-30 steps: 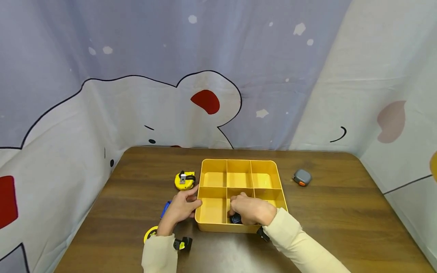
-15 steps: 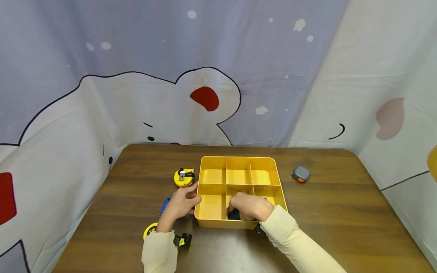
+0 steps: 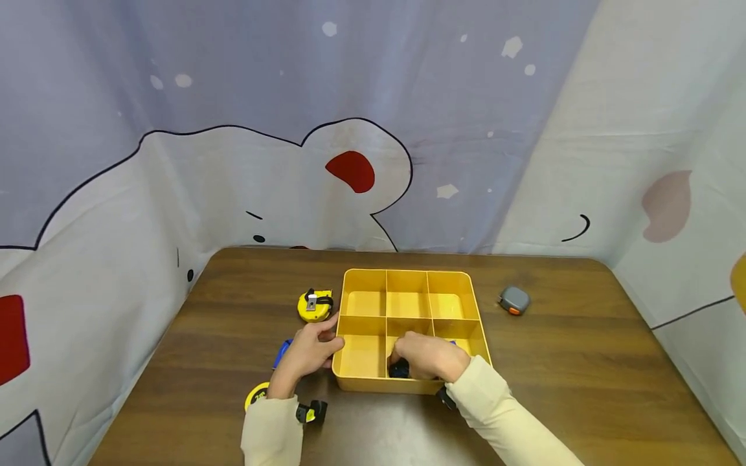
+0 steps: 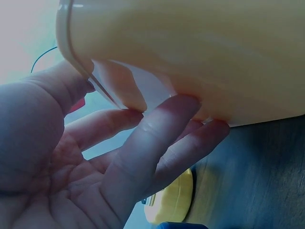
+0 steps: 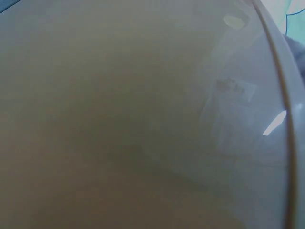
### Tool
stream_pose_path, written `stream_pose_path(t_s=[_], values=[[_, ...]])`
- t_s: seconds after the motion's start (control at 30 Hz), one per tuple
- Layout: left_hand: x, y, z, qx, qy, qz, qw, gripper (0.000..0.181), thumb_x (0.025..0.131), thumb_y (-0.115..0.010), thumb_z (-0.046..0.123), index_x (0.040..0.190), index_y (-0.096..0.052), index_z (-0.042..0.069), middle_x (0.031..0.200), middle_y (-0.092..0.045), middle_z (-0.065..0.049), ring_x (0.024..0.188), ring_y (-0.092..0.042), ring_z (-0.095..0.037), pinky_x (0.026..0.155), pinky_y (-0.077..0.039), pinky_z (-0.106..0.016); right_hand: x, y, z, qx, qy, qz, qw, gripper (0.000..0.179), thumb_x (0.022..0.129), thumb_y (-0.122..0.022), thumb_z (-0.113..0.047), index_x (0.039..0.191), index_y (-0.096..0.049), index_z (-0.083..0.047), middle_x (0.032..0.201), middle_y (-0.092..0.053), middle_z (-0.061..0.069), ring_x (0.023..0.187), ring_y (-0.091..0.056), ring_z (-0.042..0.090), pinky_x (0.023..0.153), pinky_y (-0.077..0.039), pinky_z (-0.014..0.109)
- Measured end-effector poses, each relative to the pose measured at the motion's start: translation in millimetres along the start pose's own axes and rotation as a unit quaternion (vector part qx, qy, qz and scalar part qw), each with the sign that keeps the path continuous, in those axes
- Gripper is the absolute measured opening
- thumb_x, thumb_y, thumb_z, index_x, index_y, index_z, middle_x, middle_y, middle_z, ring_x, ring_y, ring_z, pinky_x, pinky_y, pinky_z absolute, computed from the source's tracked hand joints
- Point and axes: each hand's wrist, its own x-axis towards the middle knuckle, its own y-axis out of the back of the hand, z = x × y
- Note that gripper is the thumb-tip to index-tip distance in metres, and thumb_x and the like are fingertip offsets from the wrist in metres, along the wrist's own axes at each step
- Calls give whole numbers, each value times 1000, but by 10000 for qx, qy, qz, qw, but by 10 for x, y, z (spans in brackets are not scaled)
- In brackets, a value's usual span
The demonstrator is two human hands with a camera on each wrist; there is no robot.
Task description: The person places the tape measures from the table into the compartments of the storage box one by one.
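Brown wood-grain tabletop with rounded far corners is filling the lower head view. Behind it, a lavender-and-white printed cloth backdrop is hanging in folds, a large red printed patch showing. Table's right side: small grey rounded case with orange tab is lying flat. Left side: yellow rounded tape measure with silver clip is resting.

A person's bare left hand keeps a pincer hold, thumb opposing gently bent fingers, palm turned inward. The right hand dips, knuckles uppermost, fingers curled and tips hidden. The cream-sleeved left forearm points ahead; the right forearm slants inward.
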Motion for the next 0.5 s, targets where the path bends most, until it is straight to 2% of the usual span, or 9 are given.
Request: stream_pose_path(t_s=[0.13, 0.23, 0.4, 0.5], values=[[7, -21, -3, -10, -8, -47, 10000, 61, 82, -60, 19, 140, -39, 16, 114, -61, -16, 65, -61, -16, 55, -53, -30, -27, 12, 31, 115, 80, 81, 9999, 38, 71, -67, 5, 101, -73, -18, 100, -67, -4, 90, -57, 8, 71, -45, 18], [14, -10, 7, 65, -9, -9, 10000, 60, 83, -60, 19, 140, -40, 16, 114, -61, -17, 66, -62, -16, 55, -53, -30, -75, 65, 69, 362, 221, 294, 9987, 35, 73, -73, -7, 107, -69, -12, 105, -65, -1, 99, -57, 15, 83, -47, 25], [3, 8, 14, 108, 38, -14, 9999, 60, 85, -62, 21, 140, -39, 17, 114, -61, -17, 75, -64, -18, 58, -54, -30, -274, 178, 149, 962, 360, 822, 9913, 42, 80, -69, -18, 120, -61, -10, 120, -58, 2, 113, -52, 20, 95, -42, 37], [-14, 8, 7, 47, 52, -42, 10000, 60, 86, -62, 21, 141, -38, 17, 114, -61, -16, 77, -64, -19, 58, -54, -30, -432, 212, 210, 1172, 326, 1289, 9842, 41, 84, -65, -21, 123, -58, -10, 124, -55, 2, 114, -51, 21, 94, -42, 39]])
